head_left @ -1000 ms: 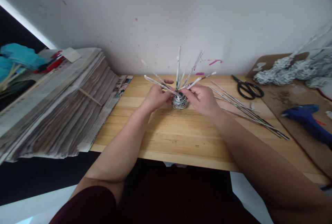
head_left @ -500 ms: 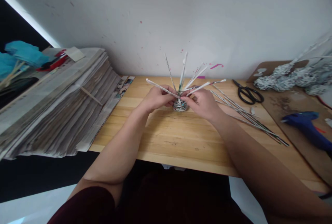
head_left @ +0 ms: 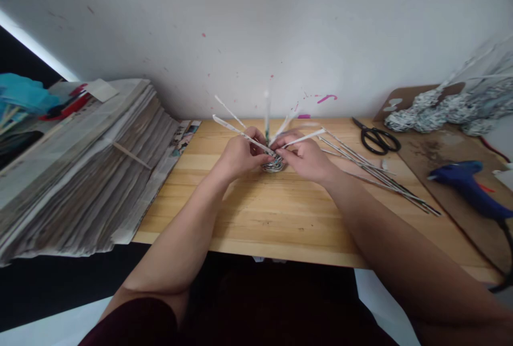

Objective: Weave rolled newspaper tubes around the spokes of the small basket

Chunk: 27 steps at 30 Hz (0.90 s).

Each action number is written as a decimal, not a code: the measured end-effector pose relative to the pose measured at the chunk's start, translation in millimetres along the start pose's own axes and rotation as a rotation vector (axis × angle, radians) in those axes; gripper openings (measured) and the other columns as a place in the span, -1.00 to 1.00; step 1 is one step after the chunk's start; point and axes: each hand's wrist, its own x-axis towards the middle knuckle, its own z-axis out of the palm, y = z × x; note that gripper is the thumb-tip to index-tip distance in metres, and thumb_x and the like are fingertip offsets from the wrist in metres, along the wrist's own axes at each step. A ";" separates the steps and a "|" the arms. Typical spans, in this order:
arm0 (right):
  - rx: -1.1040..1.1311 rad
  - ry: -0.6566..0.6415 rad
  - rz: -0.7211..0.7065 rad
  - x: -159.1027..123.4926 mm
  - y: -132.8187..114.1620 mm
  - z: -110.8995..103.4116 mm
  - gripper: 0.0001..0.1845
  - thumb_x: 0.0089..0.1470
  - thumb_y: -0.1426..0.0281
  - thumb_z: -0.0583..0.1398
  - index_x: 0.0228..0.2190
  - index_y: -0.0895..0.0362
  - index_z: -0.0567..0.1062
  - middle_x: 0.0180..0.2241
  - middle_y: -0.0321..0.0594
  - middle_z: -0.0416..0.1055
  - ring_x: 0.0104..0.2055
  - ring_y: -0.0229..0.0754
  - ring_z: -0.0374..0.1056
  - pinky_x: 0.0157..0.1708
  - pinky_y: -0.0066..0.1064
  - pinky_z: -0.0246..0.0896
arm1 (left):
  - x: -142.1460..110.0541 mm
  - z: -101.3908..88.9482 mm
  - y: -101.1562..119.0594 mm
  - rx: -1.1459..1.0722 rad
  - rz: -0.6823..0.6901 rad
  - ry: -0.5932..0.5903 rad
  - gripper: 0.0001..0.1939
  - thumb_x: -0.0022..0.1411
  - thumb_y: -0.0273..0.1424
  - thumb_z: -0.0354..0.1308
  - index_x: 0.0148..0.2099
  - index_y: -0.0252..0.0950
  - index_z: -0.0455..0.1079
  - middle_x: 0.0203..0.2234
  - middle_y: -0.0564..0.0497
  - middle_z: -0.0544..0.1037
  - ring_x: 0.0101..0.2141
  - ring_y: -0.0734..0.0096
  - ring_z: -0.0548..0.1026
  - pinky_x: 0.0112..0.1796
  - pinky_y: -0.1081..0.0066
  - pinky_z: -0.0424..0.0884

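Note:
A small round basket [head_left: 273, 164] woven from rolled newspaper stands on the wooden table, its paper spokes fanning up and outward. My left hand [head_left: 242, 154] grips its left side, with the thumb low on the woven wall and the fingers behind. On the right, my right hand [head_left: 303, 154] pinches a white paper tube [head_left: 306, 138] close to the weave. Another spoke [head_left: 236, 130] slants up past my left fingers. Some far spokes are blurred, and my hands cover much of the rim.
Loose paper tubes [head_left: 368, 167] lie right of the basket, near black scissors [head_left: 375, 137]. Farther right, a blue glue gun [head_left: 471, 185] rests on a brown board [head_left: 428, 164] below woven paper pieces [head_left: 435, 108]. A tall newspaper stack [head_left: 92, 175] fills the left.
The spokes have shifted around the basket, with the left ones leaning farther out. My left thumb has moved lower on the woven wall. The whole view has shifted slightly.

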 end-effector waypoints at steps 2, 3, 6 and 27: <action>0.037 0.027 0.037 -1.1 -0.4 0.7 -0.77 0.17 0.52 0.18 -0.26 0.08 0.63 -0.17 -0.15 0.54 -0.08 -0.08 0.45 -0.02 -0.12 0.40 | 0.9 0.3 -2.9 0.024 -0.013 0.014 -0.71 -0.03 -0.29 0.44 -0.34 -0.31 0.44 -0.50 0.03 0.55 -0.47 0.41 0.47 -0.44 0.42 0.30; 0.053 0.035 0.053 -1.7 -0.6 0.8 -0.76 0.18 0.52 0.17 -0.26 0.08 0.64 -0.16 -0.15 0.53 -0.08 -0.09 0.45 -0.05 -0.13 0.41 | 1.2 0.6 -4.0 0.025 -0.019 0.018 -0.71 -0.04 -0.28 0.44 -0.37 -0.31 0.44 -0.51 0.02 0.55 -0.47 0.40 0.46 -0.44 0.42 0.29; 0.094 0.035 0.081 -2.7 -0.2 0.5 -0.74 0.18 0.53 0.15 -0.29 0.07 0.65 -0.15 -0.15 0.51 -0.08 -0.11 0.44 -0.10 -0.18 0.44 | 1.0 1.5 -5.4 -0.008 -0.024 0.044 -0.70 -0.06 -0.28 0.45 -0.40 -0.30 0.42 -0.53 0.05 0.55 -0.49 0.42 0.45 -0.46 0.43 0.25; 0.150 -0.022 0.154 1.6 5.7 0.7 -0.77 0.14 0.54 0.13 -0.38 0.11 0.59 -0.21 -0.18 0.51 -0.18 -0.17 0.43 -0.23 -0.34 0.39 | -4.0 6.0 0.2 -0.064 -0.066 0.026 -0.68 -0.06 -0.19 0.44 -0.44 -0.31 0.47 -0.56 0.05 0.55 -0.53 0.50 0.41 -0.50 0.50 0.24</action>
